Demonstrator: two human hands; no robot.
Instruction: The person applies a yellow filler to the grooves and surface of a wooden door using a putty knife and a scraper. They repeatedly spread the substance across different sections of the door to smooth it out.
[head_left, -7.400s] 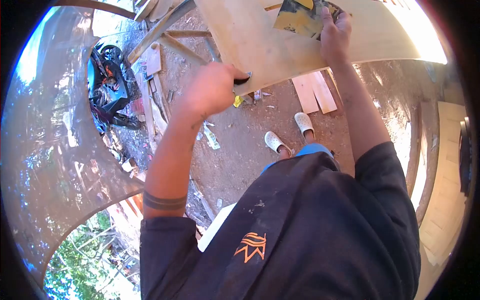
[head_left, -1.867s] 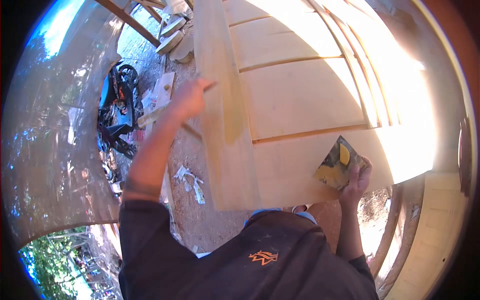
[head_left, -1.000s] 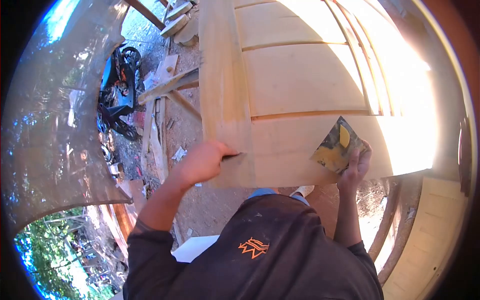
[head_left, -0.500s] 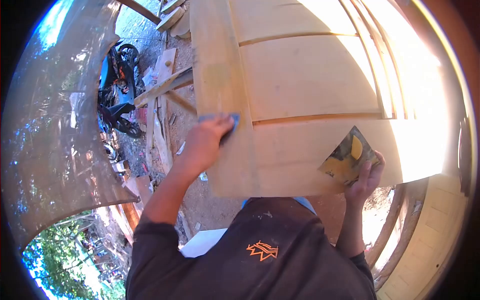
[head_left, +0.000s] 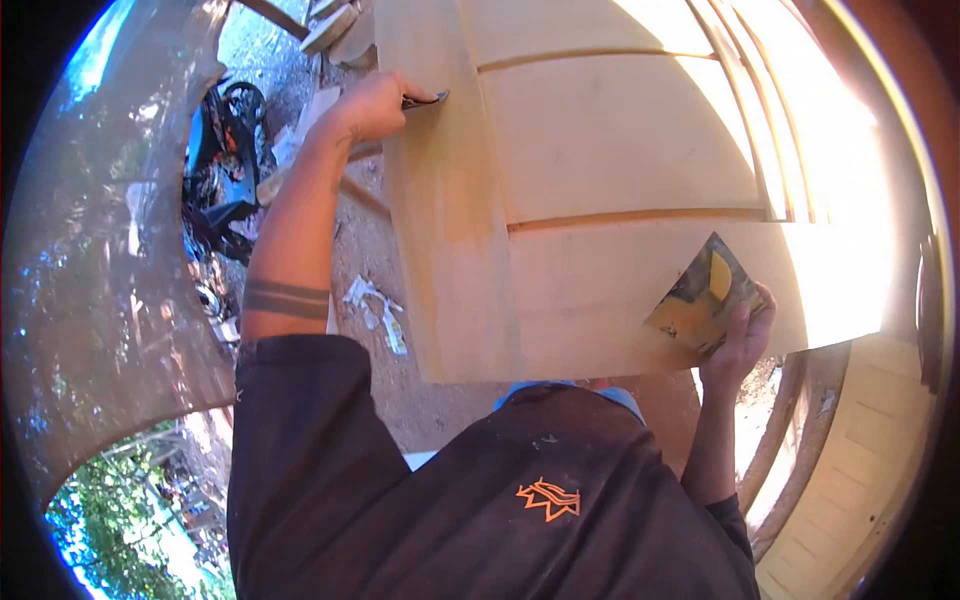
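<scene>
In the head view my left hand [head_left: 372, 106] is closed around a thin, flat putty spreader [head_left: 428, 100], seen nearly edge-on. The spreader is at the upper left part of a pale wooden panel door [head_left: 630, 140], over its long side board. Yellowish smears of filler [head_left: 440, 160] run along that board. Over the near right part of the door, my right hand [head_left: 738, 330] grips a square, dark-smeared plate [head_left: 690, 290] by its lower corner. A thick yellow dab of putty [head_left: 719, 275] lies on the plate.
A wooden support [head_left: 365, 195] juts out under the door's left side. Beyond it are a parked motorcycle [head_left: 225, 170] and litter [head_left: 380, 310] on the dirt ground. A mesh sheet [head_left: 110, 270] hangs at left; another pale panel [head_left: 850, 480] stands at right. Strong sunlight falls across the door's right side.
My left hand has moved up and away along the side board with the spreader, leaving a smoother yellowish band. My right hand and the plate have barely shifted.
</scene>
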